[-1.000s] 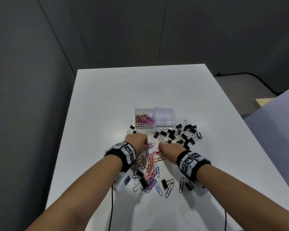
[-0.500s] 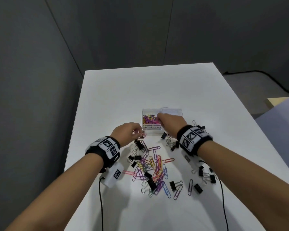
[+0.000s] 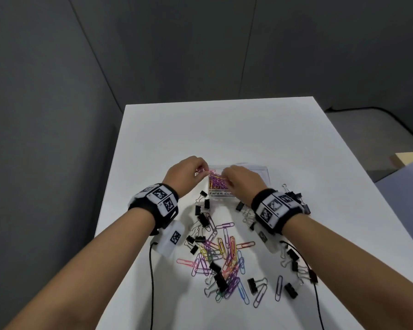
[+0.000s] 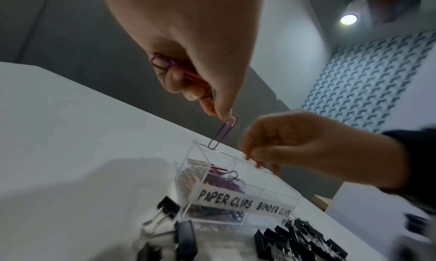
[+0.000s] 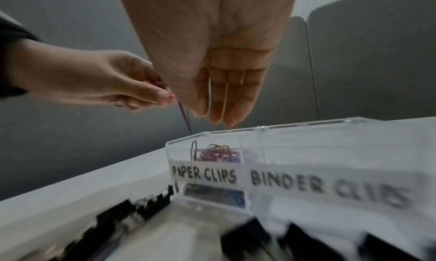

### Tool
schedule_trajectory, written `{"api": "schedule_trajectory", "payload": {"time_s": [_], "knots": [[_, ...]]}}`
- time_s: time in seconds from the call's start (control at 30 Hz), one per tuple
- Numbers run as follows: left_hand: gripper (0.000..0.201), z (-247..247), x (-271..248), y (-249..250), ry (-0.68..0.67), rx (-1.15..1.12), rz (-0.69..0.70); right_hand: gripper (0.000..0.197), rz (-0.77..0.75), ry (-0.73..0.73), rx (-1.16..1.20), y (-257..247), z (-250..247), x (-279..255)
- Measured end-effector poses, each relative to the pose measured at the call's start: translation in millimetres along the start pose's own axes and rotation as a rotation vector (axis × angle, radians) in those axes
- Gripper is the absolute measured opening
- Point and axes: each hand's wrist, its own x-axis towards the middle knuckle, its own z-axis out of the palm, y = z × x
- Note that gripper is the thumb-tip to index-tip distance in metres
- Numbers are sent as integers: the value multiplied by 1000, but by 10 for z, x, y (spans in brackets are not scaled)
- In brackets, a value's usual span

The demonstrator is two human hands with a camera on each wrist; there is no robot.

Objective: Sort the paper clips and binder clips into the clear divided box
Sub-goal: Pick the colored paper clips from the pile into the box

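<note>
The clear divided box (image 3: pixel 264 171) stands mid-table, labelled PAPER CLIPS and BINDER CLIPS (image 5: pixel 325 185). Its left compartment (image 4: pixel 212 177) holds coloured paper clips; the right one looks bare. My left hand (image 3: pixel 202 171) hovers over the box's left end, pinching a few paper clips. One pink-purple clip (image 4: pixel 224 132) dangles from my left hand (image 4: pixel 219 114), its tip at the box rim. My right hand (image 3: pixel 227 181) hangs over the paper-clip compartment. In the right wrist view its fingers (image 5: pixel 219 104) point straight down and hold nothing.
A heap of loose coloured paper clips (image 3: pixel 224 253) lies near the front of the white table (image 3: pixel 224 129). Black binder clips are scattered left of the heap (image 3: pixel 202 217), under my right wrist (image 3: pixel 293 260) and in front of the box (image 4: pixel 186 240).
Both hands rose from the clip heap to the box, the right one first. My left hand carried paper clips up and now dangles one over the left compartment.
</note>
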Motion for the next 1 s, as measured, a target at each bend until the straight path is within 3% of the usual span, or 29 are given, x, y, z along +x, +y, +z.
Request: {"api": "schedule_trajectory", "payload": {"time_s": [0.07, 0.3, 0.57, 0.67, 0.73, 0.87, 1.0], "knots": [[17, 49, 123, 95, -79, 67, 56, 17, -37, -9, -9, 92, 55, -242], [23, 348, 393, 340, -286, 259, 178, 21, -157, -289, 6, 218, 408, -876], [33, 415, 367, 304, -225, 402, 316, 14, -174, -206, -8, 265, 597, -1044], [28, 398, 213, 313, -154, 402, 377, 11, -140, -183, -6, 251, 646, -1068], [24, 449, 32, 336, -193, 389, 407, 9, -106, -167, 7, 251, 681, -1073], [31, 689, -320, 338, -385, 462, 344, 19, 1, -259, -5, 199, 629, -1046], [33, 879, -406, 369, -435, 452, 145, 18, 44, -323, -50, 172, 593, -1042]]}}
